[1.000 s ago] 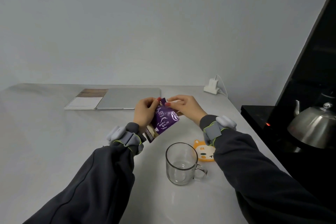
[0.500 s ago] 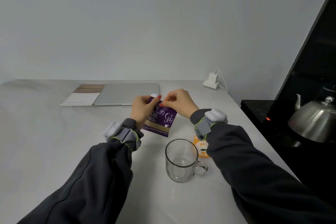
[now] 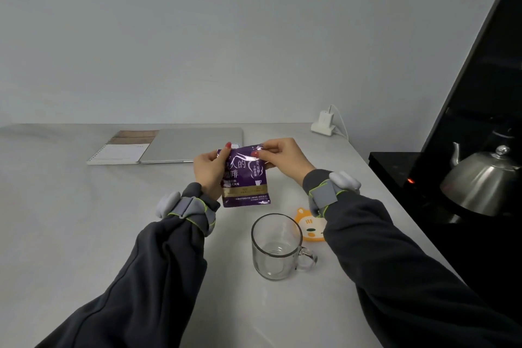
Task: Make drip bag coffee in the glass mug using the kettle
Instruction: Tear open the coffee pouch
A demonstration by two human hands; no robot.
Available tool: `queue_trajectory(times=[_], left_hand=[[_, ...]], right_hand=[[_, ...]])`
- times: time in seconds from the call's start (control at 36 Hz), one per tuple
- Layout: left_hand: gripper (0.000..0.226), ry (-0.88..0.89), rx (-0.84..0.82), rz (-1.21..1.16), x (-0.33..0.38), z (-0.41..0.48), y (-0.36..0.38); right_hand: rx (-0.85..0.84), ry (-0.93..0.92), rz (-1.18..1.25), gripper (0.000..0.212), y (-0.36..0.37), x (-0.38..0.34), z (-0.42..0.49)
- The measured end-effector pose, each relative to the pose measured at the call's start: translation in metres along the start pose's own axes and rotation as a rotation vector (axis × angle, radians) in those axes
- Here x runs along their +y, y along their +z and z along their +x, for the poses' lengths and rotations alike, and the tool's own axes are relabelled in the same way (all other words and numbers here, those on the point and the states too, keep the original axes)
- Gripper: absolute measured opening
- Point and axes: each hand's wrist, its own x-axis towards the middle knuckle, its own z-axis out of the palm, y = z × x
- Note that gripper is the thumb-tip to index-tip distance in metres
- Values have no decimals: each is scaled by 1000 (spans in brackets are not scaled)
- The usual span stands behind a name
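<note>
Both forearms, in dark grey sleeves with grey bands at the wrists, reach forward and meet in the air just beyond the glass mug (image 3: pixel 275 246). The left hand (image 3: pixel 209 169) stands with its wrist bent upward, fingers curled round the left edge of the purple drip bag sachet (image 3: pixel 245 178) and thumb pressed near the top left corner. The right hand (image 3: pixel 282 154) comes in from the mug's far right and pinches the sachet's top right corner between thumb and forefinger, the other fingers folded behind. The sachet hangs above the table (image 3: pixel 70 220), beyond the mug and a little to its left. It is upright with its printed face toward the camera, its long axis near vertical, its bottom edge leaning slightly right toward the mug. The mug stands upright on the table, handle to the right. An orange coaster (image 3: pixel 312 227) lies just behind the mug on the right, partly under the right sleeve. The steel kettle (image 3: pixel 480 181) sits well to the mug's right on a black surface, spout pointing left.
</note>
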Motion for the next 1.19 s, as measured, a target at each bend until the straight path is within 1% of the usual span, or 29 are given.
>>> queue_trajectory(times=[0.11, 0.14, 0.19, 0.28, 0.33, 0.39, 0.44, 0.5, 0.53, 0.58, 0.64, 0.72, 0.75, 0.81, 0.83, 0.92, 1.0, 1.06, 1.14, 1.19], left_hand=[[28, -62, 46, 4, 2, 3, -15], [27, -74, 49, 1, 3, 3, -20], [26, -83, 40, 1, 4, 2, -25], [25, -66, 20, 0, 5, -1, -20], [25, -46, 5, 0, 7, -3, -14], [25, -36, -13, -2, 9, -4, -12], [25, -30, -21, 9, 10, -5, -13], [24, 3, -25, 55, 12, -6, -14], [23, 33, -27, 80, 12, -7, -14], [28, 131, -15, 141, 12, -6, -14], [33, 235, -39, 271, 13, -5, -15], [24, 256, -174, 429, 16, -7, -13], [21, 261, -188, 451, 18, -9, -12], [24, 279, -163, 472, 21, -9, -11], [25, 280, -151, 470, 22, -8, -10], [20, 236, -136, 345, 23, -11, -8], [19, 150, -59, 191, 20, -10, -7], [19, 74, -15, 86, 16, -6, -11], [18, -34, 22, -82, 13, -1, -18], [18, -82, 11, -201, 12, 2, -21]], right_hand=[[63, 36, 143, 19, -13, -5, -5], [66, 41, 132, 20, -16, -5, -4], [34, 39, 29, 23, -17, -3, -4], [-21, 38, -39, 35, -7, -2, -4], [-11, 16, -33, 30, 3, -3, -2], [41, -4, -5, 28, 9, -3, -1], [47, -14, 0, 19, 11, -3, -1], [22, -18, 2, 9, 10, -4, -3], [21, -17, 0, 8, 9, -5, -4], [24, -23, -16, 10, 7, -7, -4], [18, -30, -51, 16, 7, -9, -4], [5, -36, -115, 15, 8, -12, -3], [4, -33, -126, 15, 8, -13, -3], [5, -14, -125, 14, 8, -15, -3], [7, -1, -112, 17, 8, -16, -4], [19, 67, -17, 23, 8, -19, -4], [-45, 166, 52, 37, 6, -15, -4], [-89, 227, 49, 46, 0, -8, -7], [-189, 299, 14, 43, -10, 4, -15], [-248, 330, 56, 39, -13, 11, -20]])
